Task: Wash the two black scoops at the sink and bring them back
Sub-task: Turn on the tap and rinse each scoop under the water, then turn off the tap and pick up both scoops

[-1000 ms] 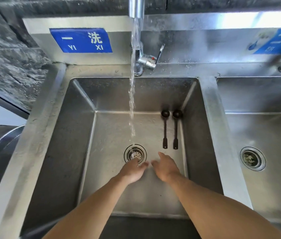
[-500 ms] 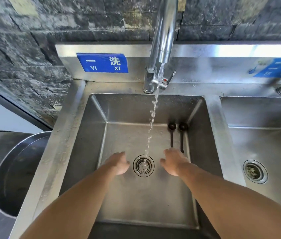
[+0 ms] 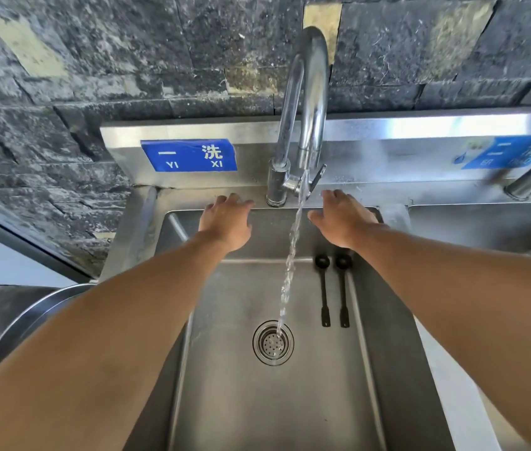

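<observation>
Dark stone wall behind a steel sink (image 3: 147, 242); blue sign (image 3: 189, 155) beyond the left hand (image 3: 225, 222). Faucet (image 3: 303, 125) between both hands, water running past the right hand (image 3: 342, 222) into the drain (image 3: 273, 342). Both hands empty, fingers loosely spread, near the faucet base. Two black scoops (image 3: 332, 291) side by side on the basin floor, below the right hand, untouched.

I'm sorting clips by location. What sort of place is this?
Probably a commercial kitchen's dishwashing station: a multi-basin stainless steel sink, blue wash-stage label signs on its backsplash, and a tall chrome gooseneck tap against a dark stone wall.
</observation>
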Action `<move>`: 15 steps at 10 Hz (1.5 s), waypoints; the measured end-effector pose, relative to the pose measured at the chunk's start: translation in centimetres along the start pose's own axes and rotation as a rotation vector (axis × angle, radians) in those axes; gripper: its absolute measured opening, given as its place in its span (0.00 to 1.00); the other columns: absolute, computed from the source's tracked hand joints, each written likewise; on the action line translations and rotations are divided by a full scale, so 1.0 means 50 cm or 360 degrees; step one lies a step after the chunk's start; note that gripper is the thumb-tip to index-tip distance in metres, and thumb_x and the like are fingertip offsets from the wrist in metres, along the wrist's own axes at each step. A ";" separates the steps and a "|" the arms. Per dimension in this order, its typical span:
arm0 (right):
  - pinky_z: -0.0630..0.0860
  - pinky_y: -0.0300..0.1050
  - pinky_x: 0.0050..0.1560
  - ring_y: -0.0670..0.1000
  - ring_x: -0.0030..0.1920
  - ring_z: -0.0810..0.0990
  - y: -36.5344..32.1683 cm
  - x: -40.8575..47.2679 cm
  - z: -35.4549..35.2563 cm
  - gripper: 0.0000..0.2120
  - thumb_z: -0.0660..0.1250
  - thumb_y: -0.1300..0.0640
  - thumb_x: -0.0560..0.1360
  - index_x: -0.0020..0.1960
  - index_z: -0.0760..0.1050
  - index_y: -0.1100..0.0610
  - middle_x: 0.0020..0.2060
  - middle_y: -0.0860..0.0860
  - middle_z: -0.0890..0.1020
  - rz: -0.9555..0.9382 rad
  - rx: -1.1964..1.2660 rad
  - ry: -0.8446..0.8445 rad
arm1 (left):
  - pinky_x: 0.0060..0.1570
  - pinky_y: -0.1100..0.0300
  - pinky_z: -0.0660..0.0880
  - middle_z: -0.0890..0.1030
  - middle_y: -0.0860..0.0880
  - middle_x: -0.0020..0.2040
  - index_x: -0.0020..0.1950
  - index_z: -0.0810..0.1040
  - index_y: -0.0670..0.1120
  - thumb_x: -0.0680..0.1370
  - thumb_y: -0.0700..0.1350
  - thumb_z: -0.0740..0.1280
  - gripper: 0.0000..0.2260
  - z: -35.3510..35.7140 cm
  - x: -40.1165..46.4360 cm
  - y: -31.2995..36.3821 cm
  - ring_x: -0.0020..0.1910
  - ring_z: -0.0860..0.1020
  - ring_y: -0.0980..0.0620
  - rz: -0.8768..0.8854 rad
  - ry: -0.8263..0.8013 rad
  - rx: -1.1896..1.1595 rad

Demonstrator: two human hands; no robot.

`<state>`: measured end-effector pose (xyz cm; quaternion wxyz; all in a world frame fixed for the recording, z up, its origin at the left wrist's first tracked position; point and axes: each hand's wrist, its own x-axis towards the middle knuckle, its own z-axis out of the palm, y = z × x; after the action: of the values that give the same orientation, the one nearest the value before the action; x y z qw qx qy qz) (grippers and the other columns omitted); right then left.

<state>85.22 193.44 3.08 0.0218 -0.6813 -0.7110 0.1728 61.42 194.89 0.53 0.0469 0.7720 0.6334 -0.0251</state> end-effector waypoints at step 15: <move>0.75 0.46 0.44 0.61 0.53 0.84 -0.077 0.110 0.020 0.15 0.54 0.65 0.84 0.64 0.73 0.68 0.53 0.62 0.84 0.0294 0.0447 0.0315 | 0.64 0.39 0.72 0.64 0.38 0.77 0.79 0.61 0.48 0.78 0.33 0.63 0.30 0.089 0.149 -0.004 0.76 0.64 0.35 0.0204 -0.0110 0.0388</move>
<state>80.87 198.54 2.07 0.1704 -0.7476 -0.6087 0.2038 62.78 201.73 -4.65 -0.0238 0.8096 0.5730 -0.1254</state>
